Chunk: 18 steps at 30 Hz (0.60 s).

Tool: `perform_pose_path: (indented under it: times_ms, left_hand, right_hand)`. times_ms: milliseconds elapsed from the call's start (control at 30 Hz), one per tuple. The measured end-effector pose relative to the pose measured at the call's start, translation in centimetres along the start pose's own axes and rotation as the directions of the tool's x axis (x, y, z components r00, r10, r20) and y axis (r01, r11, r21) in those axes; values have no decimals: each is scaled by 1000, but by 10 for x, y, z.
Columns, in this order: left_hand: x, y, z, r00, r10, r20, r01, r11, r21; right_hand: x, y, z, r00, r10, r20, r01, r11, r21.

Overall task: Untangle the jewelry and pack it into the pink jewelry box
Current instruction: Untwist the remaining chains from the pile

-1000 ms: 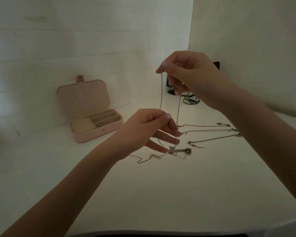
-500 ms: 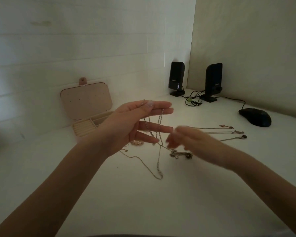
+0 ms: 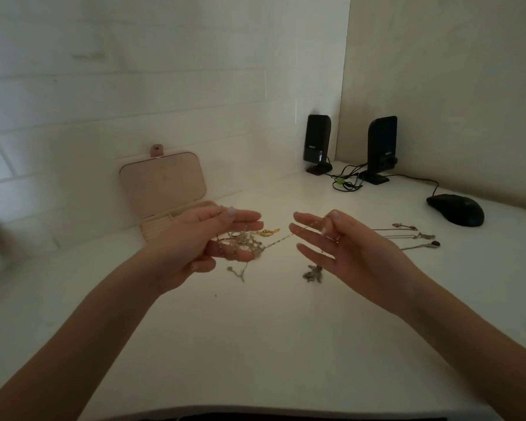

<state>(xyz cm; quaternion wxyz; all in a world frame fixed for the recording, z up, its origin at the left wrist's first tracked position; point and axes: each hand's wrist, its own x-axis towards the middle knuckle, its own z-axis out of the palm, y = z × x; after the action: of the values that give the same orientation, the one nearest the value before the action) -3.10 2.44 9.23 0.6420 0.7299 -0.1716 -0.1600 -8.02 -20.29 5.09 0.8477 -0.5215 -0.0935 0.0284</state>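
White counter (image 3: 255, 344) and pale walls frame one tangle of chains (image 3: 245, 243) hanging at the left hand (image 3: 204, 238), whose thumb and fingers pinch it above the counter. One thin chain (image 3: 278, 240) runs from the tangle across to the right hand (image 3: 340, 244), whose fingers are spread and straight; whether they grip it I cannot tell. One small knot of chain (image 3: 312, 273) lies on the counter below that hand. Three necklaces (image 3: 413, 237) lie side by side to the right. One pink jewelry box (image 3: 164, 183) stands open behind the left hand. Two black speakers (image 3: 316, 144) bear small unreadable logos, beside one black mouse (image 3: 456, 209).
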Motion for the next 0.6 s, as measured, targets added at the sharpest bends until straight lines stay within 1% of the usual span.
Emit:
perform_pose_path:
  times_ms: [67, 100, 167, 267, 333, 433, 500, 600]
  left_hand:
    - [-7, 0, -2, 1000, -25, -19, 25, 1000, -9]
    - [-10, 1, -2, 999, -29, -22, 29, 1000, -2]
    - [-15, 1, -4, 999, -33, -21, 33, 999, 21]
    - [-21, 2, -8, 999, -38, -37, 39, 999, 12]
    - [-24, 1, -11, 997, -28, -68, 27, 999, -18]
    - [-27, -2, -15, 991, 4, -132, -13, 998, -68]
    - [-28, -5, -17, 985, 31, -172, -39, 998, -47]
    - [-29, -12, -18, 986, 60, -158, -55, 998, 38]
  right_hand:
    - [0, 0, 12, 1000, 23, -9, -21, 991, 129]
    - [0, 1, 16, 1000, 30, -10, -28, 989, 143]
    - [2, 2, 22, 1000, 24, -9, -24, 997, 68]
    - [5, 0, 30, 1000, -25, -12, 24, 998, -58]
    - [6, -2, 35, 999, -40, -28, 36, 991, -133]
    - [5, -3, 40, 998, -61, -11, 57, 972, -230]
    - [5, -5, 44, 997, -78, -10, 72, 961, -267]
    - [6, -8, 45, 995, -103, -16, 93, 950, -298]
